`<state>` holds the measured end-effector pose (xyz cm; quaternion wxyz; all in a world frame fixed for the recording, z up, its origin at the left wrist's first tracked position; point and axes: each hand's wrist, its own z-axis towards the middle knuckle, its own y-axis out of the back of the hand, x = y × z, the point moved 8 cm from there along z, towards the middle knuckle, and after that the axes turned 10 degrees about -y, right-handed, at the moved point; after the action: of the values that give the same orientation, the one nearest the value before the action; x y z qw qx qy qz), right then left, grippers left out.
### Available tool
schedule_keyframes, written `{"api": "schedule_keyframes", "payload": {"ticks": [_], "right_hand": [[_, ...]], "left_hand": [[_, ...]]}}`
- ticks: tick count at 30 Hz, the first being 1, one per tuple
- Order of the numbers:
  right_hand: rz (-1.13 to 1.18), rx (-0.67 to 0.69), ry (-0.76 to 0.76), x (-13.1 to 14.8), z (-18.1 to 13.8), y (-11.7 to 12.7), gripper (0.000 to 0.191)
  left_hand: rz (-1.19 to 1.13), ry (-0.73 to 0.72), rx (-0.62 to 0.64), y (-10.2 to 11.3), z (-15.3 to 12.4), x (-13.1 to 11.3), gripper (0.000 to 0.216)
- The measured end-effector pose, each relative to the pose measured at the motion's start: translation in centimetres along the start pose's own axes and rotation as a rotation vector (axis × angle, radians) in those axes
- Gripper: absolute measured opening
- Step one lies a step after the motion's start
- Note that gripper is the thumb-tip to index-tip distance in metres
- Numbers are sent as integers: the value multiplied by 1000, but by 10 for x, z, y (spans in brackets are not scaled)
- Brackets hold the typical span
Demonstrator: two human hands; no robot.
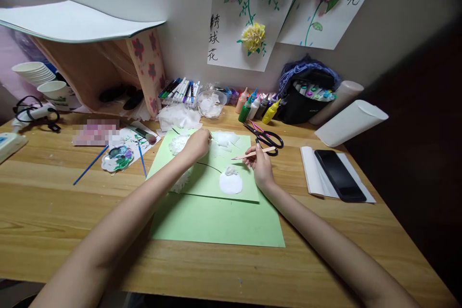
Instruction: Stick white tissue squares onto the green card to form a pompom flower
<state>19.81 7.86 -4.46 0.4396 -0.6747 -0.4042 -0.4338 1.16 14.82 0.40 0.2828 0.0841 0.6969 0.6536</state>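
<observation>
My right hand (260, 166) grips a wooden pencil (267, 149), its tip pointing left over a light green sheet (202, 183). My left hand (199, 144) reaches across the sheet with its fingers pinched beside thin white tissue pieces (224, 139); what they hold is too small to make out. Below the pencil lies a white paper circle (231, 184) with a crumpled tissue tuft at its upper edge. A fluffy white tissue flower (178, 144) is left of my left hand, another partly hidden under the forearm. Dark drawn stems run across the sheet.
Black-handled scissors (270, 140) lie right of the sheet. Paint bottles (254, 108), markers (182, 90) and a clear bowl (212, 104) stand behind. To the left are a paint palette (117, 159) and brushes; to the right, a phone (339, 174) and a white roll (352, 122).
</observation>
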Motion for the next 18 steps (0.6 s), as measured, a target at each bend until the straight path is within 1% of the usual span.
{"api": "schedule_keyframes", "payload": {"ticks": [4, 6, 9, 11, 13, 15, 16, 18], "right_hand": [[32, -7, 11, 0, 7, -4, 48], [55, 4, 18, 0, 10, -6, 46], [93, 7, 22, 1, 10, -5, 46], [102, 1, 18, 2, 9, -3, 46], [104, 4, 12, 2, 9, -2, 46], [110, 20, 3, 2, 11, -1, 46], [116, 36, -6, 1, 12, 0, 45], [127, 88, -45, 0, 15, 0, 42]], "left_hand": [[22, 1, -4, 2, 5, -2, 26], [37, 7, -15, 7, 6, -4, 26], [67, 17, -66, 22, -2, -9, 26], [60, 17, -126, 37, -15, -15, 25], [-30, -6, -176, 51, -31, -24, 21], [-220, -55, -176, 56, -47, -36, 18], [-340, -75, -144, 54, -54, -43, 18], [-573, -108, -7, 38, -64, -58, 19]]}}
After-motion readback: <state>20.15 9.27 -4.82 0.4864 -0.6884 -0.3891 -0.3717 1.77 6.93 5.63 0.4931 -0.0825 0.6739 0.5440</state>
